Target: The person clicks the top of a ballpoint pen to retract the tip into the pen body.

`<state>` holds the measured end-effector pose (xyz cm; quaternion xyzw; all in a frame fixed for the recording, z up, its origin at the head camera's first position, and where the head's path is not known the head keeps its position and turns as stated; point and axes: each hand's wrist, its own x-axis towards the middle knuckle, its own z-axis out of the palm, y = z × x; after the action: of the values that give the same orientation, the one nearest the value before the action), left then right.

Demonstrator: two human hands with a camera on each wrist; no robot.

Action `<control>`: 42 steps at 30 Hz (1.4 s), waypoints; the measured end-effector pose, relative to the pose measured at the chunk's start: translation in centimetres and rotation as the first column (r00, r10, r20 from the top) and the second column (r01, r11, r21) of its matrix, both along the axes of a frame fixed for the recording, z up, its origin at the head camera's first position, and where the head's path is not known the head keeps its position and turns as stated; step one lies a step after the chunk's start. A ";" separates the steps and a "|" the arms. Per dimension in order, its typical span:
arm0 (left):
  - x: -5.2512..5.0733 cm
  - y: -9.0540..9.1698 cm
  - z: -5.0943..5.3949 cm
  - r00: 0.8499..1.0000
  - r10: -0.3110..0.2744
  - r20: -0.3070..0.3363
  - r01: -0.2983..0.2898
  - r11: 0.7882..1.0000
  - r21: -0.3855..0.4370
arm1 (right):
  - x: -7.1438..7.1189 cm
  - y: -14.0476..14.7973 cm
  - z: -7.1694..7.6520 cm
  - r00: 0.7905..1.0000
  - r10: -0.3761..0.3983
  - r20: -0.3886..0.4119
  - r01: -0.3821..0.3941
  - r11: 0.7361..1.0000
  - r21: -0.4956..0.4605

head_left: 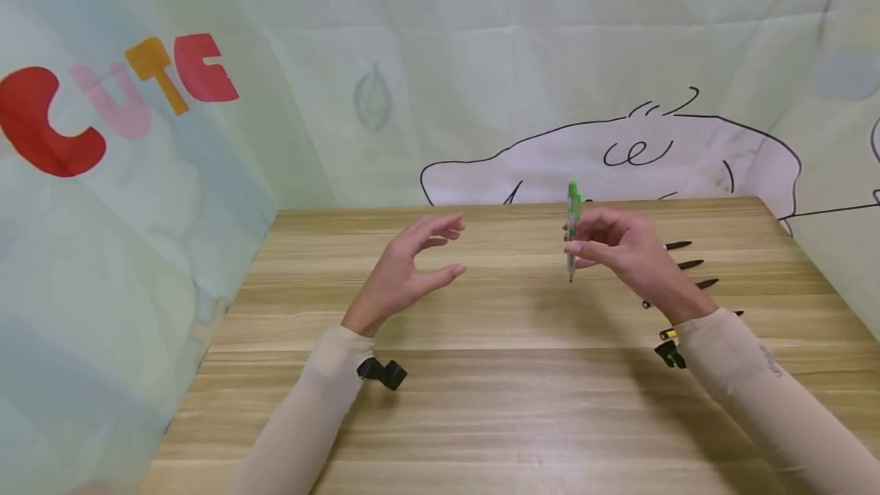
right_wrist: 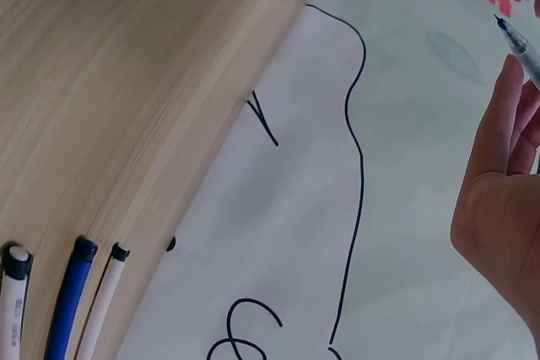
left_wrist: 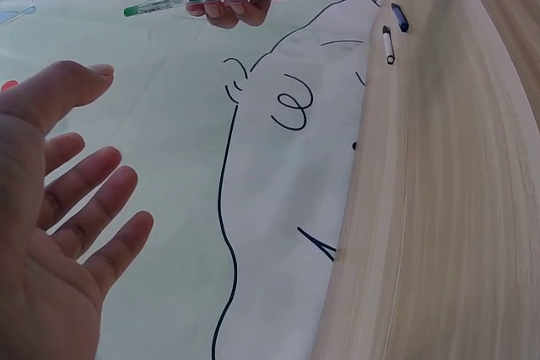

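Note:
My right hand [head_left: 622, 254] pinches a green and clear pen [head_left: 573, 212] between thumb and fingers above the table. The pen stands nearly upright, its green end up and its writing tip down. In the right wrist view only part of the pen [right_wrist: 523, 50] shows at the right edge, with the dark tip visible. Across from it, my left hand [head_left: 402, 270] hovers to the left over the table, holding nothing, thumb apart from its loosely bent fingers. A gap separates this hand from the pen.
Several pens lie in a row on the wooden table [head_left: 481, 418], partly behind my right forearm. Among them are a blue pen [right_wrist: 67, 305] and a white pen [right_wrist: 13, 314]. A printed cloth [head_left: 440, 98] hangs behind and at the sides.

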<state>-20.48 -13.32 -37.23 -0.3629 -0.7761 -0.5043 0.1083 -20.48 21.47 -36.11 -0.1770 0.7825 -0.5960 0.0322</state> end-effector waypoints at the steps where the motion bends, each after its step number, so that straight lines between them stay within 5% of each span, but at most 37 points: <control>1: 0.0 0.1 0.1 1.000 0.002 -0.005 -0.002 1.000 0.004 | 0.0 -0.2 0.0 1.000 0.000 0.004 0.000 1.000 -0.005; 25: -0.3 2.7 0.5 0.995 -0.027 -0.093 0.037 0.994 0.106 | 0.5 -2.0 0.9 0.999 0.036 0.036 -0.035 0.999 -0.031; 34: -0.5 3.8 0.7 0.977 -0.025 -0.212 0.043 0.996 0.081 | 0.4 -2.7 0.9 0.997 0.068 0.028 -0.067 0.996 -0.053; 42: -0.6 4.7 0.9 0.972 -0.038 -0.231 0.049 0.998 0.041 | 0.4 -3.3 0.9 0.997 0.078 0.022 -0.077 0.996 -0.050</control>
<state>-21.12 -8.65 -36.32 -0.4330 -0.7382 -0.4792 0.1949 -20.10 18.16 -35.23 -0.2008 0.7597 -0.6155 0.0602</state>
